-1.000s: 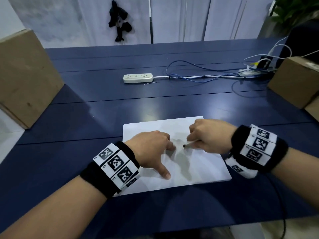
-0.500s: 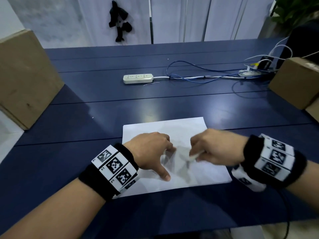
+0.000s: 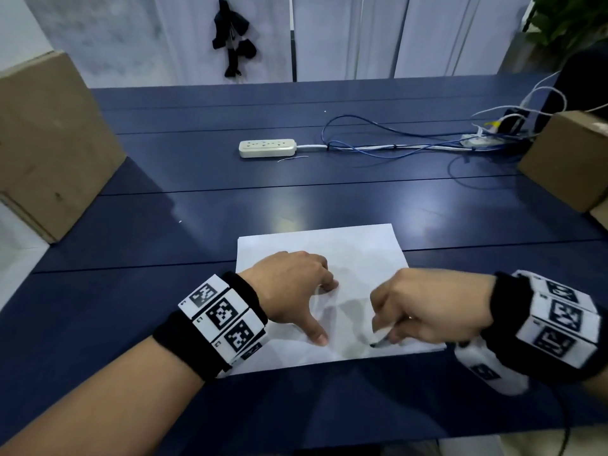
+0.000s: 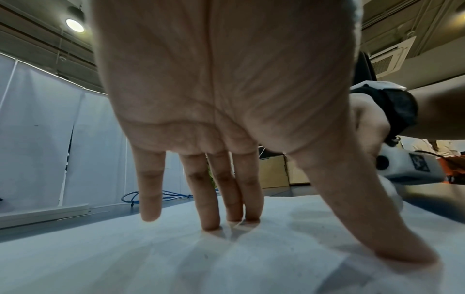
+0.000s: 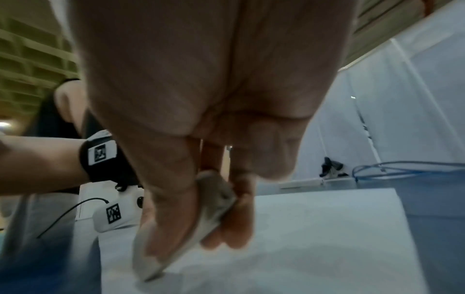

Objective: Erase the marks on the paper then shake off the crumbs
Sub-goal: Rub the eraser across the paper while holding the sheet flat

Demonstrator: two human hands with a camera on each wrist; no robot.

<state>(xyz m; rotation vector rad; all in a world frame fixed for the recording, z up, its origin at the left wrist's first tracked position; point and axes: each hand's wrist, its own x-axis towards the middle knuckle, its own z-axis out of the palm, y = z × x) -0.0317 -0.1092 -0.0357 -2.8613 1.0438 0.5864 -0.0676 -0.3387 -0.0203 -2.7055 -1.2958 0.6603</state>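
A white sheet of paper (image 3: pixel 355 255) lies on the dark blue table (image 3: pixel 197 291) in front of me. My left hand (image 3: pixel 296 291) presses on its left half with spread straight fingers (image 4: pixel 208 199) and thumb (image 4: pixel 402 248) flat on the paper (image 4: pixel 151 258). My right hand (image 3: pixel 424 311) pinches a thin white eraser (image 3: pixel 381 339) between thumb and fingers, its dark tip touching the paper near the front edge. In the right wrist view the eraser (image 5: pixel 201 224) slants down onto the paper (image 5: pixel 314 228). No clear marks show on the sheet.
A white power strip (image 3: pixel 267 148) with blue and white cables (image 3: pixel 378 146) lies at mid-table behind the paper. Cardboard boxes stand at the left (image 3: pixel 49 143) and right (image 3: pixel 569 159) table edges. A potted plant (image 3: pixel 569 18) is at the far right corner.
My right hand has slid the eraser toward me, from the middle of the sheet down to near its front edge. The left hand has stayed pressing on the paper.
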